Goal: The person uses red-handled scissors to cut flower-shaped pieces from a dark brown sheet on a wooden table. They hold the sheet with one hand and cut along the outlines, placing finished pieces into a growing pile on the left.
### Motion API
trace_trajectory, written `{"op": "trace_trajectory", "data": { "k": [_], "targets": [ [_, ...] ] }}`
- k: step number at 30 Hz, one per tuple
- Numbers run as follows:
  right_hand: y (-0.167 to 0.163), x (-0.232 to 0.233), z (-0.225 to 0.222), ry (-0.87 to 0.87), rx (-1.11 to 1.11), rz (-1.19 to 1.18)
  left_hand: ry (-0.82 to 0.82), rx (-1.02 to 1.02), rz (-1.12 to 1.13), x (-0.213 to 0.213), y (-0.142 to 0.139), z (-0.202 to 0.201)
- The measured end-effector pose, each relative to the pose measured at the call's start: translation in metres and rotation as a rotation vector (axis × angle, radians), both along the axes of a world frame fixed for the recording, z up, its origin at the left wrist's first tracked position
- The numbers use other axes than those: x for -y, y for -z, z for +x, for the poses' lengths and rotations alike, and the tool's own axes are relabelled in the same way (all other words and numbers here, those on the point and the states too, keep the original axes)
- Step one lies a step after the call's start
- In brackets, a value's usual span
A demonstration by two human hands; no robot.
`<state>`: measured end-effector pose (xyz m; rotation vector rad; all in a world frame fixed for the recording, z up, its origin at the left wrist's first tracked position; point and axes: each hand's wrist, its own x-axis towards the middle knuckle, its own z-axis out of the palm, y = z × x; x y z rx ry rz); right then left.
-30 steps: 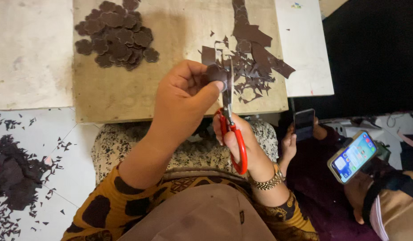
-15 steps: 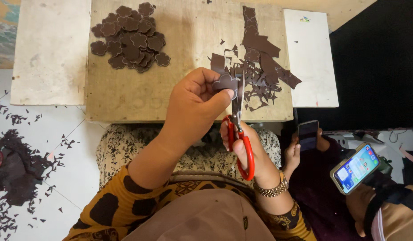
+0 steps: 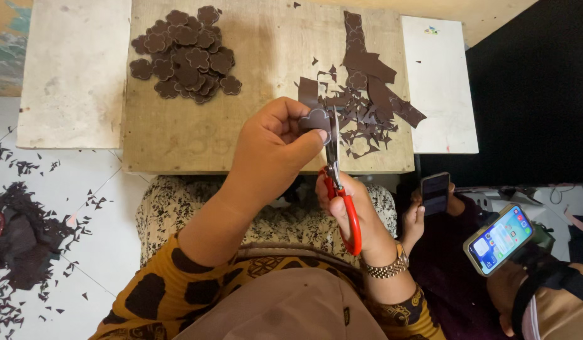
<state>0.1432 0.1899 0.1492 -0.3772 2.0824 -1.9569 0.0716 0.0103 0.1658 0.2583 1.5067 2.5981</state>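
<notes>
The left hand (image 3: pixel 272 148) pinches a dark brown flower-shaped leather piece (image 3: pixel 314 119) above the pale wooden board (image 3: pixel 266 75) — the right hand (image 3: pixel 351 211) grips red-handled metal scissors (image 3: pixel 338 186), blades at the piece's edge.

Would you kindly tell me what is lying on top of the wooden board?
On the wooden board lie a pile of dark flower-shaped cutouts and, further right, dark strips and offcuts. The left hand covers part of the board, so anything beneath it cannot be seen.
</notes>
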Motion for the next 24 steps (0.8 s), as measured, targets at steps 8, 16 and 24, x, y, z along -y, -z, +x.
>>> {"op": "trace_trajectory", "data": {
  "k": [8,16,24],
  "targets": [
    [0.002,-0.006,-0.002,0.001,-0.047,0.072,0.026,0.006,-0.08,0.006,-0.008,-0.003],
    [0.008,-0.01,-0.003,-0.017,-0.077,0.119,0.016,0.097,-0.221,0.015,-0.02,-0.003],
    [0.006,-0.011,-0.003,-0.011,-0.092,0.17,0.006,0.079,-0.213,0.013,-0.019,-0.003]
  ]
}}
